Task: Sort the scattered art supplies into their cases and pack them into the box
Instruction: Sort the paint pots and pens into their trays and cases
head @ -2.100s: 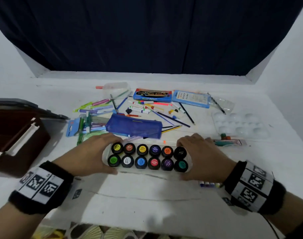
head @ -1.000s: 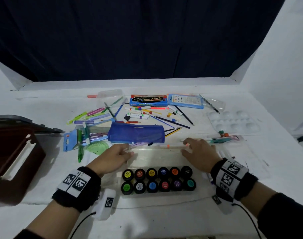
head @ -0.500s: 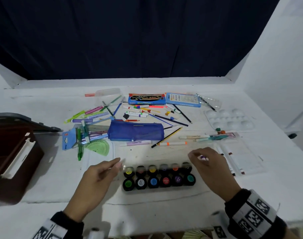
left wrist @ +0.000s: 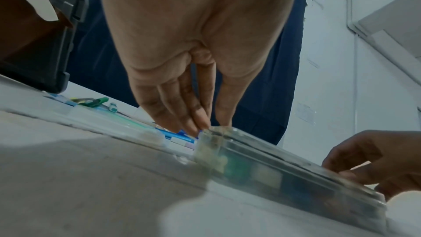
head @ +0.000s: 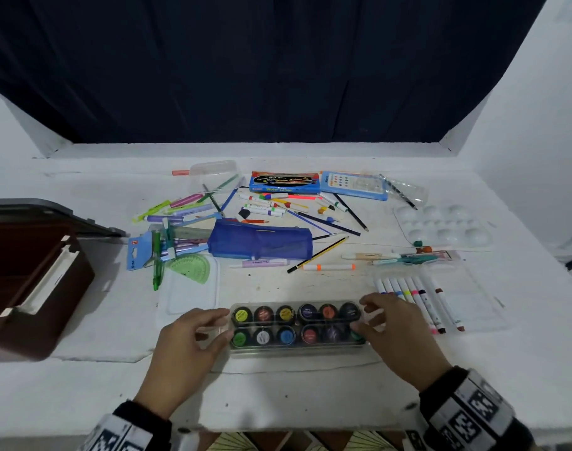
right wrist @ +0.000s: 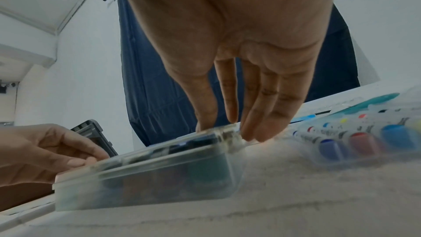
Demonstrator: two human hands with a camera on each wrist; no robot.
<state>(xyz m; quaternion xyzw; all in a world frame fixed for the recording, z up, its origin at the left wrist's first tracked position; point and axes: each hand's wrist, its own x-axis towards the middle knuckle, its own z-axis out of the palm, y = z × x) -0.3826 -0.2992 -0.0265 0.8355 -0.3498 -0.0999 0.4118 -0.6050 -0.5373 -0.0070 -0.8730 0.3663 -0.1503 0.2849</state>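
A clear plastic paint case (head: 297,325) with two rows of coloured pots lies near the table's front edge, its clear lid over the pots. My left hand (head: 227,324) pinches the case's left end, thumb on the lid and fingers against the end wall (left wrist: 212,127). At the right end my right hand (head: 361,315) grips the same way (right wrist: 227,131). The case (left wrist: 284,168) rests flat on the table (right wrist: 148,177). An open brown box (head: 34,281) stands at the left.
A clear case of markers (head: 441,301) lies just right of my right hand. Behind the paint case are a blue pouch (head: 262,244), loose pens and pencils, a water colour box (head: 284,182), a white palette (head: 441,222), and a clear tray (head: 190,291) under a green protractor.
Both hands reached behind the pots for the clear lid, brought it back over them, and now hold it down at the case's two ends.
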